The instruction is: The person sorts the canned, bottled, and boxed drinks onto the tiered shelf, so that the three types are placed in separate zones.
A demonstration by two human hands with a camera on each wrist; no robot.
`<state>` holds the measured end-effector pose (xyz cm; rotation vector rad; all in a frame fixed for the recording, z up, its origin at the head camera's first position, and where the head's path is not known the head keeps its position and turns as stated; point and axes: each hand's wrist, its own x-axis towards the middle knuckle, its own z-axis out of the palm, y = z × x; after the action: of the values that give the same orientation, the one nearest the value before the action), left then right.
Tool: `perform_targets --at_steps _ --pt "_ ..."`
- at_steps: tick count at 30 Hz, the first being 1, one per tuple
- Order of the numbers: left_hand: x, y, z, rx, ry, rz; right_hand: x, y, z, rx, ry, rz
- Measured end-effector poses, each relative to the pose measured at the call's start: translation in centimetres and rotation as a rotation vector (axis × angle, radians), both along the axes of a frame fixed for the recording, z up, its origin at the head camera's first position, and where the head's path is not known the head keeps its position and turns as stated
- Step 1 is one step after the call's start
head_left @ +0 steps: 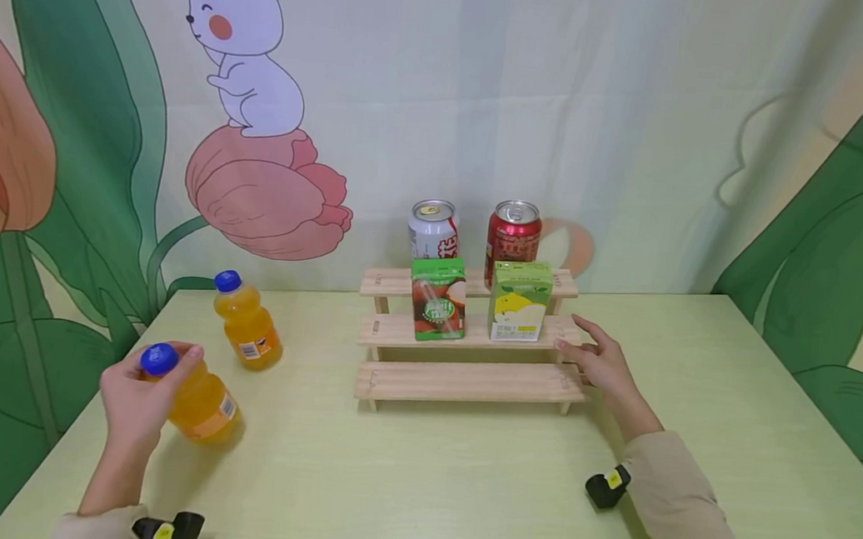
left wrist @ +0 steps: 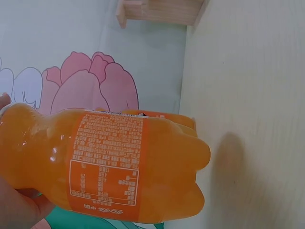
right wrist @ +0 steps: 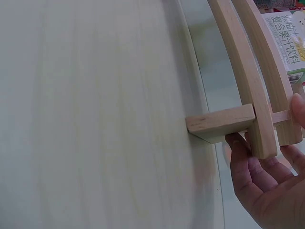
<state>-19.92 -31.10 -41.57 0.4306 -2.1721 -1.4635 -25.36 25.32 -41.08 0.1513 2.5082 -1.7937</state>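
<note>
My left hand (head_left: 139, 395) grips a bottle of orange drink (head_left: 204, 408) near its blue cap. In the left wrist view the bottle (left wrist: 105, 167) is tilted, its base off the table above a shadow. A second orange drink bottle (head_left: 250, 332) stands just behind it. With thumb and fingers, my right hand (head_left: 605, 369) holds the right end of a three-tier wooden rack (head_left: 469, 382); in the right wrist view the fingers reach under the rack's end (right wrist: 264, 138). On the middle tier stand a red-and-green juice carton (head_left: 439, 299) and a green pear-pictured juice carton (head_left: 519, 305).
A white can (head_left: 432, 232) and a red can (head_left: 514, 233) stand on the rack's top tier. Behind the pale table (head_left: 424, 486) hangs a curtain (head_left: 564, 87) printed with a rabbit and flowers.
</note>
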Motion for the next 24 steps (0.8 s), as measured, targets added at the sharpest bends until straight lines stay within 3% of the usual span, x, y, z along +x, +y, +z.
perform_targets --at_steps 1,2,5,7,9,13,15,18,21,24 --pt "-0.2 -0.1 -0.2 -0.006 0.004 0.0 0.0 0.0 0.0 0.002 0.0 0.001" --pt "-1.0 -1.2 -1.7 -0.024 0.027 -0.011 0.0 0.0 -0.1 0.003 -0.001 0.0" --pt "-2.6 -3.1 -4.6 -0.062 0.066 -0.017 0.0 0.0 -0.1 0.004 -0.001 0.0" --pt "-2.7 -3.1 -4.7 -0.064 0.075 -0.022 0.0 0.0 -0.1 0.009 0.0 -0.001" --pt "-2.1 -2.1 -3.5 -0.042 0.08 -0.039 0.0 0.0 -0.1 0.015 -0.001 -0.004" --pt "0.5 1.4 1.1 0.0 0.043 -0.067 0.0 0.0 0.0 0.023 -0.003 -0.004" --pt "1.5 2.8 2.8 0.006 0.032 -0.069 0.0 0.0 0.0 0.022 -0.002 -0.005" --pt "2.1 3.8 3.7 -0.024 0.022 -0.062 0.0 0.0 0.0 0.016 -0.002 -0.005" --pt "2.3 4.3 3.9 -0.017 0.067 -0.079 0.0 -0.1 -0.1 0.012 0.0 -0.002" --pt "3.0 5.4 4.9 -0.029 0.092 -0.096 0.0 -0.1 -0.1 0.008 0.002 -0.002"
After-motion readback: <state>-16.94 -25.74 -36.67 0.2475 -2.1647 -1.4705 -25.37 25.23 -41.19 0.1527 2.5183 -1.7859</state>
